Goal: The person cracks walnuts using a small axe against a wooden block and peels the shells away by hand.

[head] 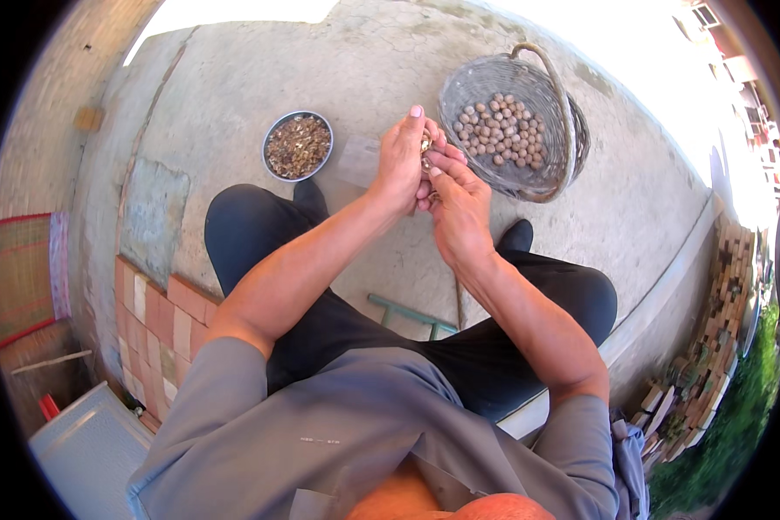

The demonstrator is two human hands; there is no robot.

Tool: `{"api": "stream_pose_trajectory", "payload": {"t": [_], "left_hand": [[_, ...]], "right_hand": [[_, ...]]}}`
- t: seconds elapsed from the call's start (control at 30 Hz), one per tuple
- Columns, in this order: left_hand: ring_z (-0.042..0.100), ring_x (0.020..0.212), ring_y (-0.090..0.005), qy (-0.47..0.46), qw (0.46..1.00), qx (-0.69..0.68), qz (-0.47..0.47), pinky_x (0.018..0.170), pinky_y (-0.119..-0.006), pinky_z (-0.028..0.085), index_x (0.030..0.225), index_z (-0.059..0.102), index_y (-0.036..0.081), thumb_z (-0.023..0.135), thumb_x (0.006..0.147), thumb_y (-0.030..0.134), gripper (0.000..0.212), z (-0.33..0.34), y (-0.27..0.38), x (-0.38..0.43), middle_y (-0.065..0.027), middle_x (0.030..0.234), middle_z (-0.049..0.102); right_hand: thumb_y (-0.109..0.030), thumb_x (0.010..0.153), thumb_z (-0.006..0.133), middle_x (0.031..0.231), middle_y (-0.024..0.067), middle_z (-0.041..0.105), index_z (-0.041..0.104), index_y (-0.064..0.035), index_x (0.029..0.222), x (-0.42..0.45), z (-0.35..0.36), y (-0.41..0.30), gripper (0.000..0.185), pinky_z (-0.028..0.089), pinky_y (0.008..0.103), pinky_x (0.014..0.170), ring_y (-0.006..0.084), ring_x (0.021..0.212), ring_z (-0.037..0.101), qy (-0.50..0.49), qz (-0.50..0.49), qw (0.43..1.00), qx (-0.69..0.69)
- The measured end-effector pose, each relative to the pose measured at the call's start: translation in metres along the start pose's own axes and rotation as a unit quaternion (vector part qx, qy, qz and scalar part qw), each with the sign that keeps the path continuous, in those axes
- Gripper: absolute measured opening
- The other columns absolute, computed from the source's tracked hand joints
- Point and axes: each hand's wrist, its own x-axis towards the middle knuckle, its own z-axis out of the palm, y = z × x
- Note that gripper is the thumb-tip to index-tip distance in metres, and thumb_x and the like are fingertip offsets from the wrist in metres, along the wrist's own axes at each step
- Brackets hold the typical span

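In front of me, my left hand holds cracked walnut pieces in its curled fingers, thumb pointing up. Against it, my right hand has its thumb and fingers closed on a small brown walnut piece. The fingers hide much of both pieces. Left of the hands, a round metal bowl is filled with walnut kernels or broken bits; which of these cannot be told. A grey wicker basket with an arched handle stands to the right, holding many whole walnuts.
A pale flat slab lies on the concrete floor beside the bowl. Between my legs is a green metal bar frame. Reddish paving bricks are laid at left, and a stacked brick wall runs along the right.
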Motion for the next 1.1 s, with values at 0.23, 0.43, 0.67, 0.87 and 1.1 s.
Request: {"api": "stream_pose_trajectory", "payload": {"t": [0.23, 0.43, 0.67, 0.87, 1.1], "left_hand": [[0.074, 0.091, -0.0246, -0.041, 0.989, -0.133, -0.048, 0.064, -0.036, 0.06, 0.097, 0.057, 0.011, 0.044, 0.113, 0.051, 0.045, -0.015, 0.0, 0.005, -0.0093, 0.095, 0.069], [0.067, 0.082, -0.0185, 0.027, 0.985, -0.163, -0.053, 0.076, -0.037, 0.058, 0.1, 0.064, 0.01, 0.055, 0.112, 0.037, 0.031, -0.016, -0.004, 0.003, -0.0059, 0.094, 0.069], [0.062, 0.077, -0.0121, -0.024, 0.991, -0.106, -0.084, 0.068, -0.031, 0.052, 0.103, 0.065, 0.009, 0.069, 0.105, 0.033, 0.025, -0.007, 0.004, -0.006, -0.0022, 0.088, 0.066], [0.061, 0.074, -0.0098, -0.026, 0.994, -0.02, -0.104, 0.065, -0.027, 0.051, 0.108, 0.063, 0.007, 0.073, 0.102, 0.023, 0.02, -0.004, 0.009, -0.011, -0.0007, 0.089, 0.065], [0.062, 0.075, -0.0107, -0.021, 0.996, 0.005, -0.092, 0.065, -0.028, 0.053, 0.109, 0.062, 0.004, 0.069, 0.101, 0.013, 0.014, -0.003, 0.003, -0.012, -0.0033, 0.091, 0.066]], "right_hand": [[0.0, 0.104, 0.058, 0.1, 0.0052, 0.07, 0.066, 0.0056, 0.132, -0.001, -0.003, -0.013, 0.03, 0.048, 0.0248, 0.068, 0.0097, 0.078, 0.06, -0.014, -0.047, 0.996, -0.076], [0.0, 0.102, 0.06, 0.102, 0.0047, 0.07, 0.065, 0.0051, 0.135, -0.005, -0.006, -0.028, 0.033, 0.046, 0.0233, 0.065, 0.0077, 0.075, 0.058, -0.002, -0.132, 0.972, -0.195], [0.005, 0.098, 0.061, 0.094, 0.003, 0.068, 0.066, 0.0022, 0.13, 0.003, -0.014, -0.032, 0.033, 0.048, 0.0233, 0.062, 0.006, 0.07, 0.057, 0.005, -0.141, 0.963, -0.231], [0.005, 0.094, 0.066, 0.089, 0.0046, 0.071, 0.067, 0.0003, 0.123, 0.003, -0.022, -0.032, 0.03, 0.052, 0.0261, 0.065, 0.0077, 0.073, 0.063, 0.013, -0.17, 0.932, -0.32], [0.004, 0.092, 0.068, 0.091, 0.0053, 0.072, 0.068, 0.0004, 0.122, 0.005, -0.027, -0.033, 0.03, 0.053, 0.0273, 0.067, 0.0088, 0.075, 0.065, 0.021, -0.168, 0.925, -0.341]]}}
